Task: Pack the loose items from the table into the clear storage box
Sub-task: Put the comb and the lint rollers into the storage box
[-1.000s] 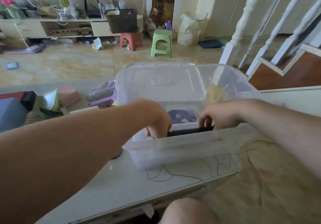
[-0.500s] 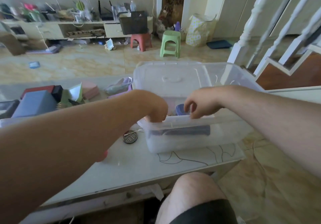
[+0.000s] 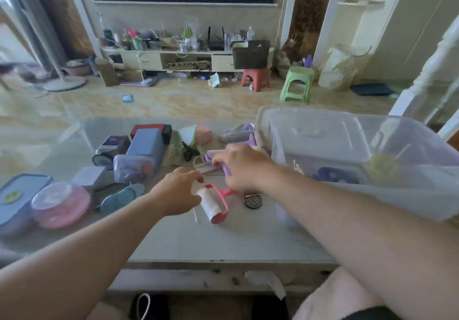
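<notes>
Our right hand [image 3: 239,168] curls around a purple brush [image 3: 211,162]; our left hand [image 3: 177,193], fingers loosely spread, hovers beside the pink lint roller [image 3: 213,205] with its white roll. The clear box [image 3: 323,140] stands at the table's [image 3: 198,240] right.

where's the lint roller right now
In the head view the lint roller lies on the table near its middle, just right of the left hand, below the right hand and left of the clear box.

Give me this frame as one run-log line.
phase: reaching for next item | right hand: on purple brush | left hand: open, beside lint roller | storage box: partly filled
</notes>
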The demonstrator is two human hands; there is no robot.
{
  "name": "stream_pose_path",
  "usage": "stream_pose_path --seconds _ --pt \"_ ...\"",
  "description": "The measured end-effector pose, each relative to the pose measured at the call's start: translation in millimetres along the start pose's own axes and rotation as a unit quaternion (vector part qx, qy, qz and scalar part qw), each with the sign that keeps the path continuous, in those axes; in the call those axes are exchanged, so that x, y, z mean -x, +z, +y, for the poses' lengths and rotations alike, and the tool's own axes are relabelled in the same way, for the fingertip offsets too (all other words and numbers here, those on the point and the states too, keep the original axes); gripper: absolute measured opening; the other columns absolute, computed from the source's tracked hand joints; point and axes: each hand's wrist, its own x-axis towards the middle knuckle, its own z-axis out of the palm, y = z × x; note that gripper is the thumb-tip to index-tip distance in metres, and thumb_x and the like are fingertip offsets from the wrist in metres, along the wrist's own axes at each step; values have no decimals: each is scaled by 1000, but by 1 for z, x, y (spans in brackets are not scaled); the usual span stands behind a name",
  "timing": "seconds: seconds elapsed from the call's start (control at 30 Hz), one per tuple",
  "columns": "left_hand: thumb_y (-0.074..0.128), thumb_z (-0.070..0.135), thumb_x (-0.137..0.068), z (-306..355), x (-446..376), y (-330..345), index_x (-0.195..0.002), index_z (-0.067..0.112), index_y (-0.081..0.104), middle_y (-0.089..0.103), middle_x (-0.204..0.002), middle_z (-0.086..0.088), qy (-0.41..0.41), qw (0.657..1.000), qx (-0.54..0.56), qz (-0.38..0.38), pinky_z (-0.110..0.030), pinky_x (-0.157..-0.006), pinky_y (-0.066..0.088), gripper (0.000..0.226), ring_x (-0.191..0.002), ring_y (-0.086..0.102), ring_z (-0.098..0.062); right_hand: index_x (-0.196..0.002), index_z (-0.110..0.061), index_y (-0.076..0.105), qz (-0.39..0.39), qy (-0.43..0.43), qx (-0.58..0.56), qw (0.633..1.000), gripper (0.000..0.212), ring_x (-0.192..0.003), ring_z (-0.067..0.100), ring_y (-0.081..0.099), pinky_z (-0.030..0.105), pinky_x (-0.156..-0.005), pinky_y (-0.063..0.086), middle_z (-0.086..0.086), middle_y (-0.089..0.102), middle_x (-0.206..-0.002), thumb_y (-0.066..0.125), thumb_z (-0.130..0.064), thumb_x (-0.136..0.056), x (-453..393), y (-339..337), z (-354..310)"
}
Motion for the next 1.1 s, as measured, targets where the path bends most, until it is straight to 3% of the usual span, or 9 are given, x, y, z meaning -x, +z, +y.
stream_pose_path --seconds 0.27,0.33,0.47,0.53,0.67,0.83,0.93,1.03,1.1 --pt "71 69 -72 -18 -38 48 -153 43 32 31 -156 2 -1 995 78 -57 -45 -117 31 93 -146 26 -31 -137 -44 53 -103 118 14 988 52 -130 32 39 44 -98 46 0 42 -130 54 -15 -93 -42 115 56" --pt "66 69 -78 -12 -58 56 -150 41 41 37 -155 3 3 993 111 -28 -42 -117 30 80 -145 29 -29 -134 -44 56 -98 111 15 989 45 -128 33 36 47 -102 46 -1 43 -127 55 -22 -96 -50 126 64" --pt "46 41 -99 -3 -107 58 -139 40 57 58 -142 -2 24 991 130 27 -39 -108 41 41 -129 50 -27 -123 -42 65 -67 91 23 993 27 -117 34 40 44 -98 44 1 50 -119 55 -44 -98 -66 133 62" --pt "40 37 -106 6 -129 55 -140 34 59 63 -138 -1 60 991 118 -18 -36 -103 46 39 -124 58 -25 -124 -44 64 -58 94 10 994 31 -118 35 41 45 -98 45 1 52 -122 54 -48 -94 -68 136 60" --pt "46 28 -106 28 -158 58 -144 18 56 47 -155 -2 82 989 57 -111 -41 -100 49 41 -130 55 -27 -121 -43 68 -52 94 -54 993 36 -123 37 45 41 -100 45 -1 55 -133 56 -34 -88 -64 136 67" --pt "57 26 -91 30 -159 63 -100 24 79 75 -100 2 72 997 38 -16 -35 -80 53 24 -92 65 -23 -114 -46 73 -35 74 -75 994 35 -112 31 57 36 -88 49 -2 63 -114 65 -28 -85 -63 134 78" --pt "53 20 -90 17 -140 51 -104 25 77 75 -98 1 43 997 48 30 -31 -74 54 28 -86 68 -23 -108 -45 75 -27 53 -128 990 29 -102 22 65 38 -89 54 -9 70 -105 79 -32 -82 -60 125 71" --pt "47 16 -92 4 -114 31 -104 25 70 71 -88 0 -3 984 174 43 -37 -67 63 27 -68 72 -16 -100 -39 75 8 15 -167 986 20 -92 14 65 35 -83 54 -12 73 -94 83 -40 -81 -51 112 56" --pt "47 18 -97 -1 -94 11 -104 26 65 70 -83 -2 -7 976 207 64 -30 -56 61 21 -55 69 -9 -99 -38 77 49 -16 -190 980 20 -89 13 64 35 -80 53 -12 73 -92 84 -41 -81 -38 103 39"
